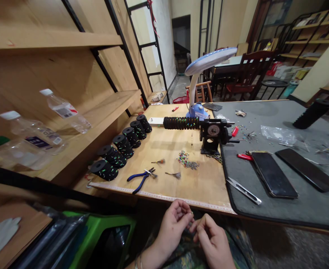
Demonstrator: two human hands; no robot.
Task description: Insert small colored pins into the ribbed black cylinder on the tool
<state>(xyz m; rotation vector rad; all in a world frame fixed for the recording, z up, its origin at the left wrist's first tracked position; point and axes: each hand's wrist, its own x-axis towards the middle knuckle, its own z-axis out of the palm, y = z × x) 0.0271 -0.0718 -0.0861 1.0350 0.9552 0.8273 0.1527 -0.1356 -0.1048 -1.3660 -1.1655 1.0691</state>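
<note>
Just off the table's front edge, my left hand has its thumb and forefinger pinched together; a tiny bit at the tips is too small to name. Close beside it, my right hand is also closed in a pinch, its contents hidden by the fingers. On the wood ahead lie blue-handled pliers and small tufts of fine fibres, one tuft nearest my hands. Past them is a pile of coloured beads beside small grey metal pieces. A black ridged foam roll is mounted sideways on a black geared stand.
Several black foam spools line the table's left side. A blue-white lamp stands behind the roll. On the grey mat lie thread snips, two phones, one phone nearer, and a plastic bag. Bottles occupy the left shelf.
</note>
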